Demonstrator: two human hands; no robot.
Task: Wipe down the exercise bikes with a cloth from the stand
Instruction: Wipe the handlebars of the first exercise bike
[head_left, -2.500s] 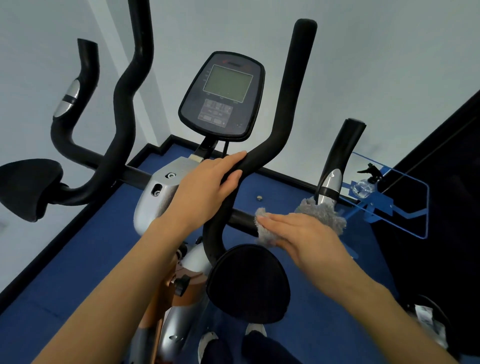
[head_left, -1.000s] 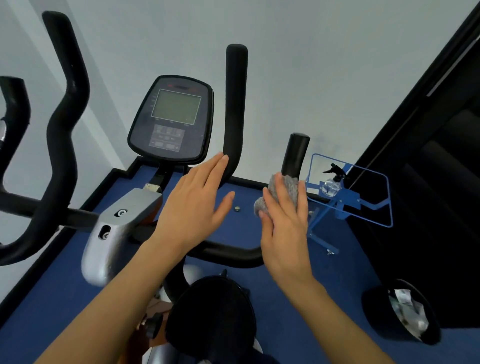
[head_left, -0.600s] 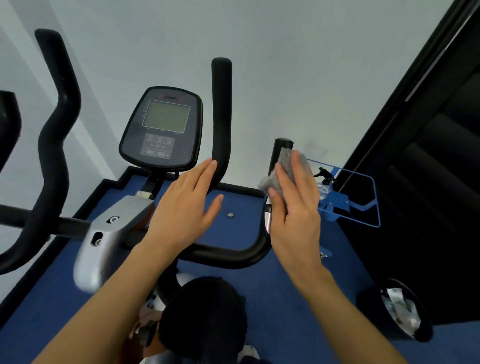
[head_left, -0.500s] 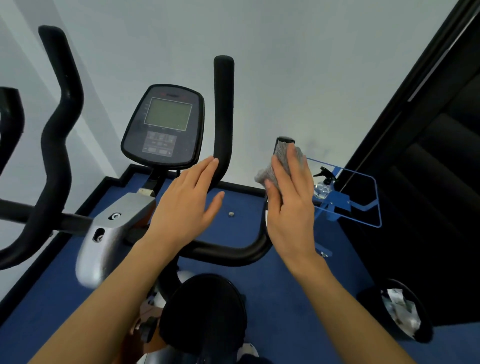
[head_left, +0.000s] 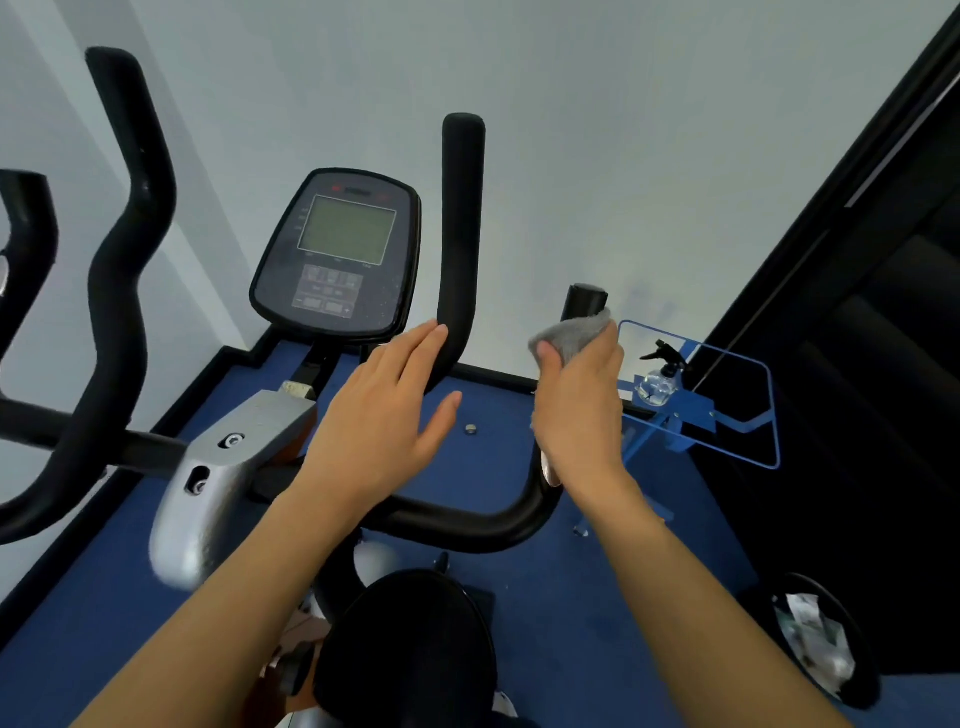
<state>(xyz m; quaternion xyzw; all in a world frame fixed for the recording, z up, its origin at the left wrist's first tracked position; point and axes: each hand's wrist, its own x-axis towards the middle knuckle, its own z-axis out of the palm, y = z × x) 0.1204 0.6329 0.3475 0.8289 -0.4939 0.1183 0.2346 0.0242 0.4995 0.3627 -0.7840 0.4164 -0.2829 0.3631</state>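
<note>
An exercise bike stands under me, with a black console (head_left: 340, 257), black handlebars (head_left: 460, 249) and a black pad (head_left: 410, 649) at the bottom. My right hand (head_left: 579, 410) is wrapped around the outer right grip (head_left: 587, 299), pressing a grey cloth (head_left: 569, 335) against it just below the grip's tip. My left hand (head_left: 387, 421) hovers with fingers spread, its fingertips at the inner upright bar, holding nothing.
A blue stand (head_left: 696, 410) with a clear panel and a spray bottle (head_left: 657, 382) stands right of the bike. A black bin (head_left: 818, 639) with crumpled wipes sits at the lower right. More black handlebars (head_left: 119, 260) rise at the left. A dark wall runs along the right.
My left hand let go of the handlebar and now hovers open. My right hand slid the cloth from the crossbar up the outer right grip, then slightly back down.
</note>
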